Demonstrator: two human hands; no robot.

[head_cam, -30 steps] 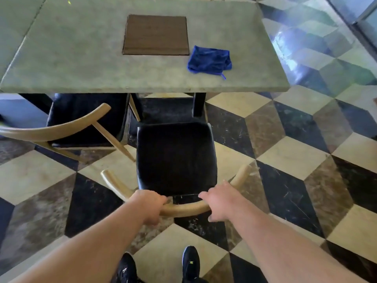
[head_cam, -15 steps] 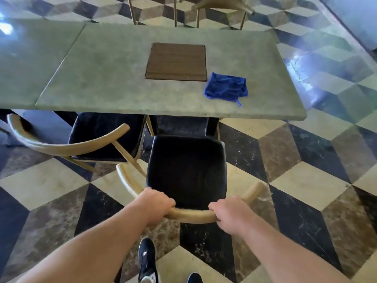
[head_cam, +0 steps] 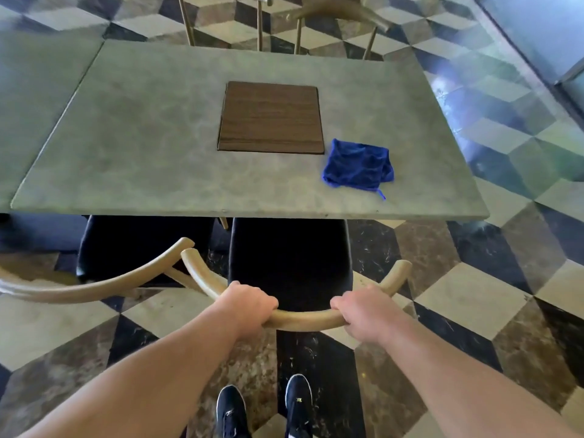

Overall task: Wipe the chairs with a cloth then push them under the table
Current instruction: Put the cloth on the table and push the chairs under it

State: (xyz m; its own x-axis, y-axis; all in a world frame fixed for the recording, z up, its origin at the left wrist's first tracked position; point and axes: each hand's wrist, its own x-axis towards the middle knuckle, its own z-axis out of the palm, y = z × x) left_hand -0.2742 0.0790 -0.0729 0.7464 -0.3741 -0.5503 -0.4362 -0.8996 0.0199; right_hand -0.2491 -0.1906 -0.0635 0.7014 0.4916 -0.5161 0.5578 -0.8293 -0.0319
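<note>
A chair with a black seat (head_cam: 289, 260) and a curved wooden backrest (head_cam: 305, 319) stands in front of me, its seat partly under the grey table (head_cam: 142, 147). My left hand (head_cam: 248, 306) grips the backrest left of centre. My right hand (head_cam: 363, 314) grips it right of centre. A crumpled blue cloth (head_cam: 358, 164) lies on the table near its front right corner. A second chair (head_cam: 132, 248) of the same kind sits to the left, its seat also partly under the table.
A brown square panel (head_cam: 271, 116) is set in the tabletop. Another grey table (head_cam: 34, 99) adjoins on the left. Two more chairs (head_cam: 335, 14) stand at the far side. The floor is patterned tile; my two dark shoes (head_cam: 264, 406) show below.
The chair I hold has slid forward, so its seat now reaches under the table's front edge. I stepped forward with it. Both hands kept their grip on the backrest.
</note>
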